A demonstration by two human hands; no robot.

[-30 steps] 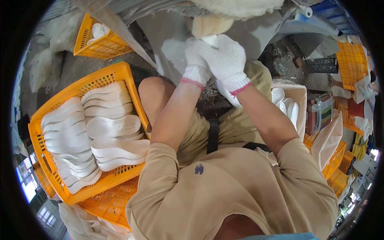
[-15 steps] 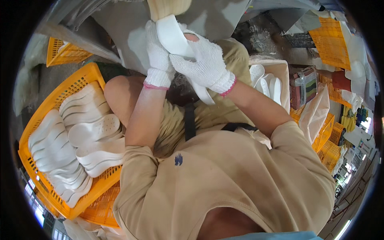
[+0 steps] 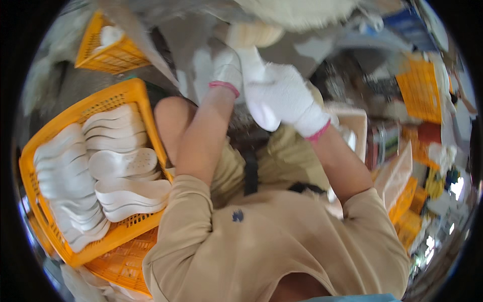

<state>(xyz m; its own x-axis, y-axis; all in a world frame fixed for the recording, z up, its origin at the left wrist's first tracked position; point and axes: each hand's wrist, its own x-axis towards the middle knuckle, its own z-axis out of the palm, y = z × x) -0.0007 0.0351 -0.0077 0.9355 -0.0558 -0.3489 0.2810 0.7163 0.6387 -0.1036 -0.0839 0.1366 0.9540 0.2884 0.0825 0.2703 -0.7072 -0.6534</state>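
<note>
My gloved left hand (image 3: 227, 70) and right hand (image 3: 287, 98) both gripped one white shoe sole (image 3: 259, 93), raised near a tan wheel (image 3: 254, 34). An orange crate (image 3: 133, 93) of stacked white soles (image 3: 100, 166) sat at my left; a box (image 3: 359, 123) at my right.

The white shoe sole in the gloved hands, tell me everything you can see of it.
The white shoe sole is a smooth, foam-like piece with a rounded end pointing down toward the lap. It is held up in front of the person, roughly upright. The left hand and right hand, both in white knit gloves, grip it; its upper end sits against a tan rounded wheel. Motion blur hides finer detail.
</note>
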